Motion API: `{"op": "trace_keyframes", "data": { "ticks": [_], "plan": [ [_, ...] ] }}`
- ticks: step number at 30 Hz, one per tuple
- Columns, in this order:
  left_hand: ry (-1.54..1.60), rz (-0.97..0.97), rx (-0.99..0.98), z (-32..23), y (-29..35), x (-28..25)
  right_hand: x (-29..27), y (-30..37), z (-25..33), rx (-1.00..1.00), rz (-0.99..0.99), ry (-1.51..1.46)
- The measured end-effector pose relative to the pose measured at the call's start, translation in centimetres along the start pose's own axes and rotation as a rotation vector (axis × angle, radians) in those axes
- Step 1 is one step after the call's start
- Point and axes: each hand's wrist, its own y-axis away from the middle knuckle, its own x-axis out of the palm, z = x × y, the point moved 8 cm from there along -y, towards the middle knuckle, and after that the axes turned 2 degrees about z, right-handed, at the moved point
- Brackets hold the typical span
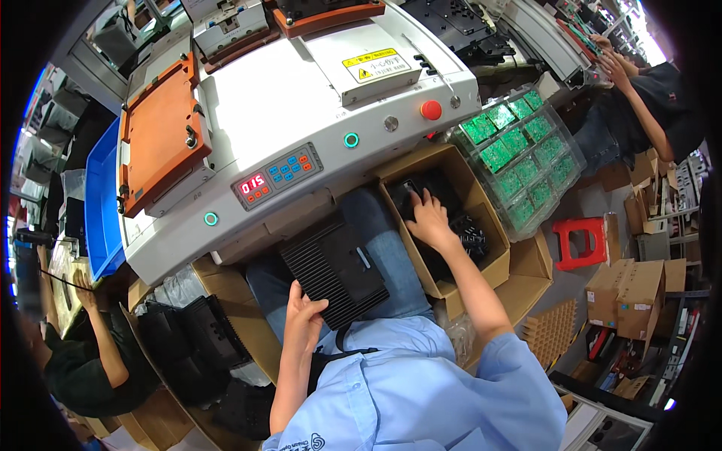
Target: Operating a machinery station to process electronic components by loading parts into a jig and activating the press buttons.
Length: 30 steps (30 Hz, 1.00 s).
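Observation:
A black plastic cover with a ribbed half and a flat half [347, 263] lies tilted over my lap. My left hand [304, 312] is closed on its lower left edge, thumb and fingers pinching the ribs. A small greyish strip shows on the flat half. My right hand [430, 221] reaches into an open cardboard box [492, 272] standing right of my knees. Its bent fingers are on a glossy black plastic part [407, 188] at the box's far left corner; the fingertips are partly hidden. More black parts [470, 234] lie loose beside that hand.
A white machine [278, 98] with orange plates, lit buttons and a red stop knob spans the front. Clear trays of green circuit boards [519, 146] stand right. Another box of black covers [197, 338] is at my left. A red stool [580, 242] and two co-workers are nearby.

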Motion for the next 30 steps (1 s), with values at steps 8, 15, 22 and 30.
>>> {"op": "trace_keyframes", "data": {
  "ticks": [8,15,22,30],
  "plan": [
    [0.048,-0.003,-0.026,1.0,-0.1,-0.7,1.1,-0.7,-0.7,0.028,0.077,-0.115],
    [0.070,0.038,-0.058,1.5,-1.1,-0.2,-7.5,2.4,-3.3,0.222,-0.482,-0.668],
    [0.007,0.074,-0.047,1.5,-1.8,3.1,-5.0,8.1,6.4,0.036,0.105,-1.518],
    [-0.014,0.117,-0.017,1.6,-1.8,3.9,-9.5,9.7,9.9,-0.068,-0.416,-0.677]
  ]
}}
